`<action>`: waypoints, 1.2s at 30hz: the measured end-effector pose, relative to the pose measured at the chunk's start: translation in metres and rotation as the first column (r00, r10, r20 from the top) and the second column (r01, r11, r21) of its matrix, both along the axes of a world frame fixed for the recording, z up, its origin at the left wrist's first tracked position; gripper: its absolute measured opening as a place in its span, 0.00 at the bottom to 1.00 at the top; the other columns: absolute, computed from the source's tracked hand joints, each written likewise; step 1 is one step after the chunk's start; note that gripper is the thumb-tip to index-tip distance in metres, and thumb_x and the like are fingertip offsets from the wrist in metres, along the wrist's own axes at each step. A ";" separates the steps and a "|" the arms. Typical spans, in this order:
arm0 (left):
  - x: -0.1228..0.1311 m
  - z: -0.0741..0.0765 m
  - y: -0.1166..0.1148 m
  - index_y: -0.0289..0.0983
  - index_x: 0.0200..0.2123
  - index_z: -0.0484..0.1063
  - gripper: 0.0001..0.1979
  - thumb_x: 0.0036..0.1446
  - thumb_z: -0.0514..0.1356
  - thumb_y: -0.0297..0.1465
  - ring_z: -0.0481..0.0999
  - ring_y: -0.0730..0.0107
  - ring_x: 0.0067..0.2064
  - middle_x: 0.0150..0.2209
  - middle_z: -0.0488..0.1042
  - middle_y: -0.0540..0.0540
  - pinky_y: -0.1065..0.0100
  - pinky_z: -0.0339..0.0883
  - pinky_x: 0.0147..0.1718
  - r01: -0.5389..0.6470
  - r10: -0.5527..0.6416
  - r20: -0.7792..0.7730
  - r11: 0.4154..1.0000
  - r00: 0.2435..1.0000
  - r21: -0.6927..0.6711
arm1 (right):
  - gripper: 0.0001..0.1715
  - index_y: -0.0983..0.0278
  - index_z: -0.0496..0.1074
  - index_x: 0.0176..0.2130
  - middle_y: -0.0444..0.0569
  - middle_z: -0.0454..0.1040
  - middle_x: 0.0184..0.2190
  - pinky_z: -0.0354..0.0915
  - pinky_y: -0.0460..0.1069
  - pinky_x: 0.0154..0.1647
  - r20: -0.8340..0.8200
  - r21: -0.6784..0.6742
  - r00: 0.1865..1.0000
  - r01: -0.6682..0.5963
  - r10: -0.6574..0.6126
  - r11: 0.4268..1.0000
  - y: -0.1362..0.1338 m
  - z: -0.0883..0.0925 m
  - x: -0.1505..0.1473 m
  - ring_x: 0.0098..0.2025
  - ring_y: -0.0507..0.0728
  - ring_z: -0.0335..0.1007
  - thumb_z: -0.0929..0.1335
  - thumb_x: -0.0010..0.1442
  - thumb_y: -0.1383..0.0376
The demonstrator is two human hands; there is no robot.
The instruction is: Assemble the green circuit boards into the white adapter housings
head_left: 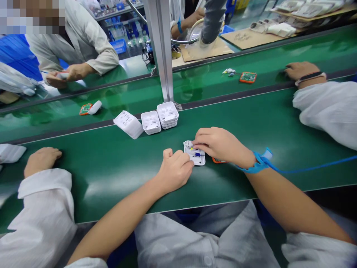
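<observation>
A small white plastic housing (pixel 199 161) lies on the green work surface in front of me, with a blue part, a yellow bit and thin wires inside. My left hand (pixel 177 168) is closed on its left edge. Over its upper right part, my right hand (pixel 221 144) has its fingers pinched together; what is between them is hidden. An orange-edged circuit board (pixel 219 160) shows partly from beneath my right hand. A blue wrist strap (pixel 258 163) with a cord circles my right wrist.
Stacked white housings (pixel 169 113) stand by a metal post (pixel 163 48), beside a leaning stack (pixel 128 124). On the belt beyond lie circuit boards (pixel 248 77). Co-workers' hands rest at left (pixel 41 160) and right (pixel 302 70); another person (pixel 75 41) works opposite.
</observation>
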State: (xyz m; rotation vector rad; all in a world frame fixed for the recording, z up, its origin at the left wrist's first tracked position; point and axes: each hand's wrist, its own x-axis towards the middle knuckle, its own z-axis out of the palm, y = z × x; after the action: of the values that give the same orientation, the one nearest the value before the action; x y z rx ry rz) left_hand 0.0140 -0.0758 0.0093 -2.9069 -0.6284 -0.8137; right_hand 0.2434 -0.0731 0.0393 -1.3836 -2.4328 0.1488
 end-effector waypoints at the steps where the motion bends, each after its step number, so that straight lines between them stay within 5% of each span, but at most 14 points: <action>1: 0.000 -0.001 0.000 0.37 0.31 0.73 0.11 0.66 0.56 0.25 0.63 0.69 0.32 0.27 0.70 0.50 0.58 0.45 0.37 -0.006 0.006 0.018 1.000 1.000 0.008 | 0.12 0.62 0.80 0.37 0.48 0.77 0.37 0.56 0.50 0.34 0.000 0.008 1.000 -0.021 0.021 1.000 0.000 0.000 0.001 0.32 0.54 0.70 0.66 0.68 0.64; 12: 0.000 -0.003 0.001 0.36 0.30 0.72 0.12 0.67 0.55 0.25 0.63 0.70 0.32 0.28 0.71 0.50 0.60 0.44 0.37 0.000 0.000 0.016 1.000 1.000 -0.014 | 0.16 0.63 0.79 0.33 0.48 0.76 0.35 0.52 0.50 0.33 0.119 0.116 0.992 -0.061 0.047 0.991 -0.002 -0.002 0.004 0.29 0.52 0.63 0.65 0.69 0.66; 26: 0.001 0.001 0.001 0.36 0.31 0.74 0.13 0.67 0.53 0.24 0.64 0.70 0.32 0.27 0.70 0.50 0.60 0.43 0.37 0.021 -0.022 -0.010 0.998 1.000 -0.062 | 0.13 0.66 0.75 0.30 0.51 0.73 0.33 0.45 0.52 0.33 0.303 0.053 0.953 -0.024 0.007 0.998 -0.007 0.006 -0.023 0.29 0.54 0.57 0.65 0.65 0.73; 31: 0.002 0.000 0.000 0.37 0.31 0.74 0.14 0.68 0.53 0.24 0.64 0.70 0.32 0.28 0.71 0.50 0.60 0.43 0.37 0.011 -0.015 -0.041 0.996 0.999 -0.093 | 0.14 0.67 0.76 0.32 0.55 0.74 0.41 0.47 0.53 0.36 0.235 0.036 0.972 0.014 -0.022 0.999 -0.008 0.010 -0.021 0.42 0.60 0.62 0.64 0.67 0.69; 36: 0.002 -0.004 -0.002 0.38 0.32 0.75 0.13 0.69 0.54 0.27 0.64 0.71 0.31 0.26 0.70 0.51 0.59 0.44 0.36 -0.030 0.030 0.002 0.995 1.000 -0.097 | 0.16 0.65 0.78 0.43 0.54 0.74 0.44 0.51 0.52 0.39 0.088 -0.077 0.996 0.001 0.006 0.997 -0.009 0.007 -0.016 0.42 0.59 0.63 0.69 0.65 0.56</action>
State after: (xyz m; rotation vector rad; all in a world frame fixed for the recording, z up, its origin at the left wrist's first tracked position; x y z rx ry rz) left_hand 0.0159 -0.0773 0.0050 -2.9748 -0.7303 -0.8073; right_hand 0.2274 -0.0817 0.0464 -1.4486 -2.5253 0.1879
